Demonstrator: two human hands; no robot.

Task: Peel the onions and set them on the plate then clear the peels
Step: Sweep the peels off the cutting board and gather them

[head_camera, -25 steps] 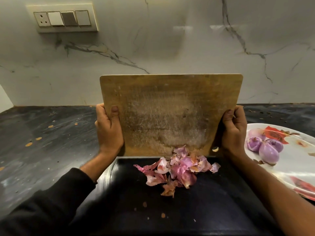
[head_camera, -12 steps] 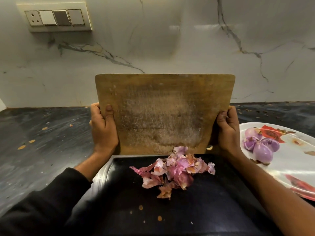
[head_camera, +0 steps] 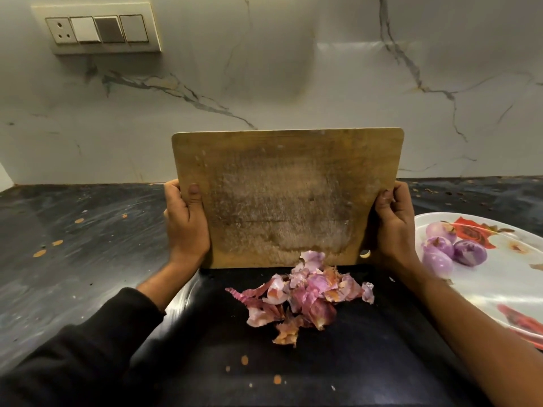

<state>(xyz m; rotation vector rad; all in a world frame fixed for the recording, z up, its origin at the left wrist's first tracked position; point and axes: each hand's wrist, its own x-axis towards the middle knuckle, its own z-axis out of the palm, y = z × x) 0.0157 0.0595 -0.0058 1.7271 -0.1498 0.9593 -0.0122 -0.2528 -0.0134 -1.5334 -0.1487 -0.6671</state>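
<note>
Head view: you hold a worn wooden cutting board (head_camera: 286, 198) tipped up nearly on edge above the dark countertop (head_camera: 73, 230), its scarred face turned toward you and its long axis running left to right. Your left hand (head_camera: 185, 227) grips the board's left edge, thumb lying on the face and fingers curled behind it; your right hand (head_camera: 392, 227) grips the right edge in the same way. The board's lower edge sits at the far edge of a black tray-like surface (head_camera: 338, 362), where a heap of pink and reddish onion peels (head_camera: 299, 298) lies just below the board, the topmost scrap touching its lower edge. A few small flecks of peel dot the near part of that black surface. At the right edge of the countertop, a white plate (head_camera: 484, 283) printed with red flowers carries three peeled purple onions (head_camera: 451, 251), bunched together on its left part, their tips pointing different ways. On the marble-patterned wall (head_camera: 279, 83), near the upper left corner, a switch panel (head_camera: 100, 29) holds a socket and three switches. No writing or brand can be read anywhere.
</note>
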